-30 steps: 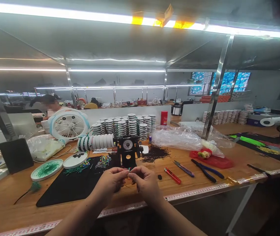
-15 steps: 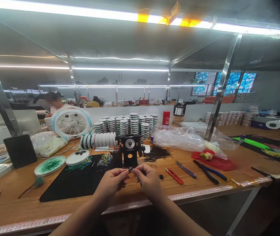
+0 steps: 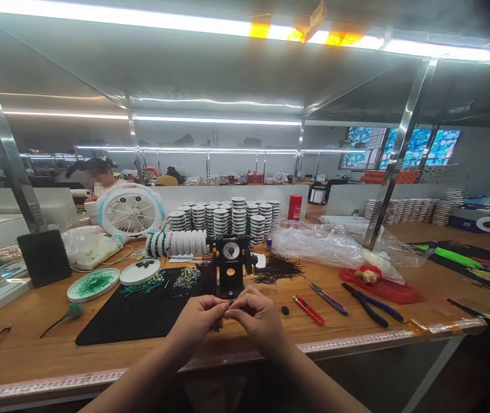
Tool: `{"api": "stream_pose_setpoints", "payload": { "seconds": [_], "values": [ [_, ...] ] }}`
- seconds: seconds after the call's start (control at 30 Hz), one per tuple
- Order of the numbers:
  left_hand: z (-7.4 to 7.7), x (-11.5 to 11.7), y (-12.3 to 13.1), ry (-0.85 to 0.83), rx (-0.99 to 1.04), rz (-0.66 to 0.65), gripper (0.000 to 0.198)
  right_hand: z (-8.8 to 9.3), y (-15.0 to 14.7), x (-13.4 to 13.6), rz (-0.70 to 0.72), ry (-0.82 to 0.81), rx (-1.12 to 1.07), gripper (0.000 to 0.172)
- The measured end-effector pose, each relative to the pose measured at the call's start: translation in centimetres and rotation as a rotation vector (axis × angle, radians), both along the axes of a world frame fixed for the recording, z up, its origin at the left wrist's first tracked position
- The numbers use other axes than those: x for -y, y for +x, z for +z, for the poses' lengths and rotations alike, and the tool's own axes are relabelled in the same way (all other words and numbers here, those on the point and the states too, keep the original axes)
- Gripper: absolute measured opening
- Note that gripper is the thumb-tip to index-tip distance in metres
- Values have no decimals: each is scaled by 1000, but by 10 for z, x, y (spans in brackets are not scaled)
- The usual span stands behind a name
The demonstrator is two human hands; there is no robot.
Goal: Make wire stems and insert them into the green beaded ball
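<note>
The left hand (image 3: 199, 321) and right hand (image 3: 257, 315) meet, grip pinching a tiny, mostly hidden dark-reddish piece (image 3: 228, 300) before the black dial-faced device (image 3: 230, 261); a slackened pinch could drop it onto the brown wooden counter (image 3: 287, 287)

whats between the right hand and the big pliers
In the head view, from the right hand to the pliers: a small black piece, a red stick-shaped item and a slim pointed tool.

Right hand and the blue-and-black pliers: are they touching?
Apart. The head view shows wooden tabletop plainly visible between the right hand and the pliers, which lie farther right.
</note>
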State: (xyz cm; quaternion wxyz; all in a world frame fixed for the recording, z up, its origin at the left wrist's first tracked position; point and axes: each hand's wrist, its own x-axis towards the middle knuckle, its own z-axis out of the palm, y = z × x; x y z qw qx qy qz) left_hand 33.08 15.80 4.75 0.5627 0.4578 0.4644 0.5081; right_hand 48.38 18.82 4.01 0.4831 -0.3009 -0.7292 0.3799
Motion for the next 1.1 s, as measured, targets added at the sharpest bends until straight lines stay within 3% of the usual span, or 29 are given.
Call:
{"api": "stream_pose_setpoints", "payload": {
  "seconds": [0.2, 0.47, 0.6, 0.77, 0.93, 1.1],
  "values": [
    [-3, -3, -8, -19, -8, -24, 37, 12, 5, -2, 88, -161, 87, 24],
    [-8, -6, -13, -26, -56, -36, 35, 3, 5, -2, 54, 86, 125, 5],
    [-3, -3, -11, 27, -199, -46, 34, 4, 1, -4, 35, 14, 149, 9],
    [-2, -2, -11, 208, -493, 6, 23, 6, -6, -8, -31, -216, 223, 19],
    [-7, -1, -10, 465, -840, 49, 28, 7, -9, -12, -75, -413, 283, 22],
    [-3, 1, -11, 605, -925, -10, 28, 17, -8, -14, -22, -370, 182, 22]
  ]
}}
